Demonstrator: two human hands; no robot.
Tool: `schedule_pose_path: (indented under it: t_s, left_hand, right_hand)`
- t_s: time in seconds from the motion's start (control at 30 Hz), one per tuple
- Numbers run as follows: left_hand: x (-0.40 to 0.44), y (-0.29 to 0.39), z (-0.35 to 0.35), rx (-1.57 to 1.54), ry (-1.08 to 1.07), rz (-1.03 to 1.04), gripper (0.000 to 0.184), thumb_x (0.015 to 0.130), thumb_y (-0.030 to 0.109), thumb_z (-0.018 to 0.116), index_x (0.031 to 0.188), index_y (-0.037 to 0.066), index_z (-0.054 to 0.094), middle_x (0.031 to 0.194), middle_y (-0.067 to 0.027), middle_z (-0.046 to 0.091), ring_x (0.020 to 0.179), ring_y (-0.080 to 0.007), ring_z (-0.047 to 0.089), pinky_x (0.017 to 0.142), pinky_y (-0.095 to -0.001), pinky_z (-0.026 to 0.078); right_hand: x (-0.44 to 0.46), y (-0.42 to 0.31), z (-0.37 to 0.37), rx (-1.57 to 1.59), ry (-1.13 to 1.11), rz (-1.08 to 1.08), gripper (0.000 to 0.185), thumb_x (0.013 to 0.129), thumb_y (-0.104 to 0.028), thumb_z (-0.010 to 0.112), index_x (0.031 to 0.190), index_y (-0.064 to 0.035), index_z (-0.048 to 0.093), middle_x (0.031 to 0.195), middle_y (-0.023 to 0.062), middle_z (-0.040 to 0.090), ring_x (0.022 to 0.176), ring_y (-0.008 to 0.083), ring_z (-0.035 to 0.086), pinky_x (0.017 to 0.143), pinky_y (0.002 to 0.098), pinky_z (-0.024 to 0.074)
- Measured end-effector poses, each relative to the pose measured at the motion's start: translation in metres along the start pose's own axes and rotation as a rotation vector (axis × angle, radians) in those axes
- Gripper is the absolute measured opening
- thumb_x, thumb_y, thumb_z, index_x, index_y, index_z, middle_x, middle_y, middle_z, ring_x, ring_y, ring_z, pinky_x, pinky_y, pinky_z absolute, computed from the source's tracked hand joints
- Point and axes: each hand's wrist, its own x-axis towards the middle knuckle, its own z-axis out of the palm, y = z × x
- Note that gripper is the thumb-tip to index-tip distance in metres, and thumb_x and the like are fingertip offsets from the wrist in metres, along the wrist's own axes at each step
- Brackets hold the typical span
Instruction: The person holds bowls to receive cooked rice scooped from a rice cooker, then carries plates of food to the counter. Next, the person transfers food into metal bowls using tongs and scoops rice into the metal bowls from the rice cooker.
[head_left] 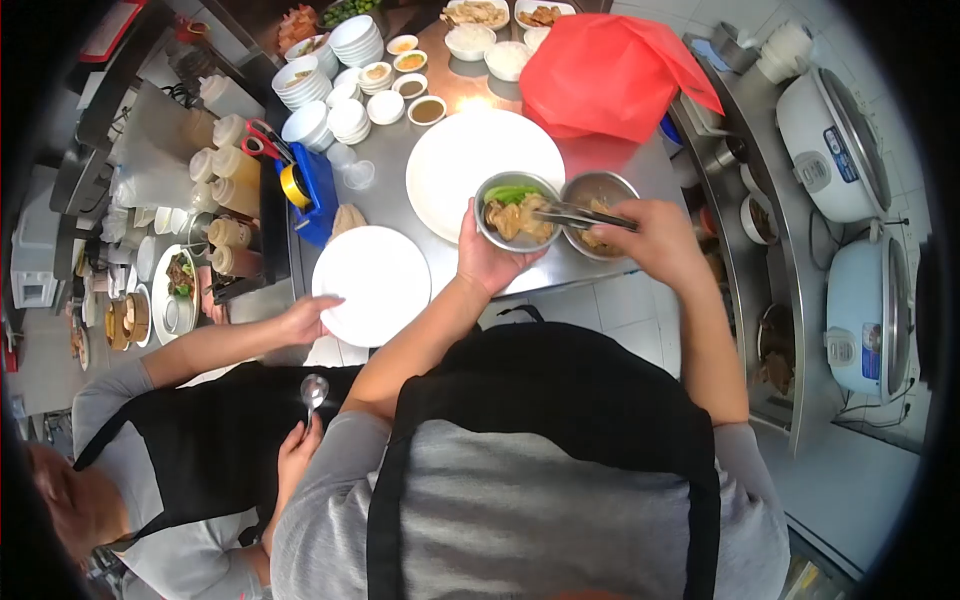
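Observation:
My left hand (487, 252) cups a small metal bowl (484, 224) from below and the side. Green vegetable pieces (514, 193) and brown cooked pieces (513, 222) lie inside it. Closed around metal tongs (580, 212), my right hand (655, 240) reaches in from the right, and the tong tips touch the food in that bowl. A second metal bowl (627, 188) with some food stands on the counter under the tongs. Just behind the held bowl lies a large white plate (455, 165), with nothing on the part that shows.
A co-worker at left holds a white plate (370, 285) and a spoon (314, 390). Stacked white bowls (356, 42), sauce dishes (427, 110) and a red bag (610, 80) sit at the back. A blue holder (315, 205) stands left; rice cookers (860, 310) line the right.

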Motion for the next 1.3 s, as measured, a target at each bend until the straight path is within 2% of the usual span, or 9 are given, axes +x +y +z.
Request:
schedule_pose_path:
  t_s: [0.1, 0.2, 0.43, 0.57, 0.67, 0.77, 0.87, 0.97, 1.3]
  left_hand:
    - [0.001, -0.002, 0.002, 0.011, 0.026, 0.024, 0.071, 0.083, 0.067, 0.032, 0.132, 0.017, 0.042, 0.133, -0.0096, 0.045, 0.12, -0.0306, 0.044, 0.096, -0.0498, 0.036]
    - [-0.003, 0.0, 0.007, 0.026, 0.033, 0.022, 0.071, 0.083, 0.068, 0.032, 0.132, 0.018, 0.042, 0.134, -0.0099, 0.045, 0.12, -0.0309, 0.043, 0.097, -0.0513, 0.035]
    - [-0.004, -0.007, 0.003, 0.065, -0.002, -0.048, 0.072, 0.083, 0.068, 0.032, 0.135, 0.019, 0.039, 0.138, -0.0089, 0.04, 0.126, -0.03, 0.039, 0.1, -0.0516, 0.032]
    - [-0.004, -0.008, -0.002, 0.053, 0.056, -0.015, 0.07, 0.082, 0.066, 0.036, 0.134, 0.018, 0.041, 0.136, -0.0088, 0.043, 0.123, -0.0306, 0.043, 0.097, -0.0522, 0.036]
    - [-0.004, -0.008, -0.005, 0.033, 0.057, 0.005, 0.069, 0.083, 0.064, 0.038, 0.133, 0.017, 0.042, 0.135, -0.0089, 0.044, 0.121, -0.0311, 0.046, 0.095, -0.0528, 0.039]
    - [-0.004, -0.009, -0.004, 0.053, 0.075, 0.013, 0.07, 0.083, 0.065, 0.037, 0.133, 0.017, 0.042, 0.135, -0.009, 0.044, 0.121, -0.0314, 0.045, 0.095, -0.0531, 0.039]
    - [-0.004, -0.01, -0.004, 0.081, 0.083, 0.015, 0.07, 0.083, 0.066, 0.036, 0.133, 0.018, 0.042, 0.136, -0.0091, 0.044, 0.121, -0.0316, 0.045, 0.095, -0.0535, 0.039]
    - [-0.002, -0.011, -0.002, 0.101, 0.076, 0.014, 0.07, 0.084, 0.066, 0.035, 0.133, 0.018, 0.041, 0.135, -0.0092, 0.044, 0.121, -0.0316, 0.045, 0.095, -0.054, 0.038]
    - [0.0, -0.013, 0.001, 0.078, 0.106, 0.001, 0.069, 0.084, 0.065, 0.034, 0.133, 0.018, 0.041, 0.136, -0.0095, 0.043, 0.123, -0.0316, 0.043, 0.097, -0.0538, 0.035]
  right_hand:
    - [-0.004, -0.03, 0.01, -0.253, -0.084, -0.004, 0.035, 0.074, -0.041, 0.067, 0.088, -0.0083, 0.068, 0.072, 0.0135, 0.063, 0.073, 0.0315, 0.062, 0.064, 0.0417, 0.0468]
    - [-0.013, -0.027, -0.004, -0.068, -0.008, -0.051, 0.031, 0.074, -0.038, 0.068, 0.088, -0.0109, 0.068, 0.073, 0.0121, 0.064, 0.074, 0.0305, 0.062, 0.066, 0.0418, 0.0471]
    - [-0.001, -0.008, 0.008, -0.038, -0.006, -0.177, 0.027, 0.073, -0.034, 0.07, 0.087, -0.0111, 0.069, 0.074, 0.0109, 0.065, 0.071, 0.0302, 0.062, 0.064, 0.0387, 0.0477]
    - [0.005, 0.041, -0.022, 0.05, 0.148, 0.079, 0.033, 0.071, -0.039, 0.072, 0.081, -0.0078, 0.07, 0.07, 0.013, 0.064, 0.066, 0.0275, 0.063, 0.062, 0.0369, 0.0471]
    - [0.029, 0.111, -0.002, -0.146, 0.041, 0.301, 0.034, 0.07, -0.04, 0.073, 0.077, -0.0078, 0.069, 0.069, 0.0142, 0.064, 0.067, 0.0288, 0.063, 0.063, 0.0363, 0.0481]
    - [0.039, 0.117, 0.035, -0.101, -0.058, 0.313, 0.032, 0.071, -0.041, 0.072, 0.081, -0.0104, 0.07, 0.074, 0.0123, 0.066, 0.073, 0.0286, 0.064, 0.066, 0.0378, 0.0492]
    - [0.041, 0.1, 0.054, -0.33, -0.017, 0.327, 0.033, 0.072, -0.042, 0.07, 0.087, -0.0128, 0.07, 0.082, 0.0106, 0.068, 0.081, 0.0273, 0.065, 0.07, 0.0394, 0.05]
    - [0.035, 0.101, 0.035, -0.265, -0.015, 0.35, 0.034, 0.074, -0.042, 0.069, 0.092, -0.014, 0.07, 0.087, 0.0094, 0.068, 0.086, 0.027, 0.064, 0.073, 0.0404, 0.0502]
    - [0.043, 0.085, 0.054, -0.455, -0.098, 0.282, 0.034, 0.077, -0.043, 0.067, 0.093, -0.0129, 0.069, 0.095, 0.0118, 0.067, 0.087, 0.0292, 0.064, 0.074, 0.0412, 0.0514]
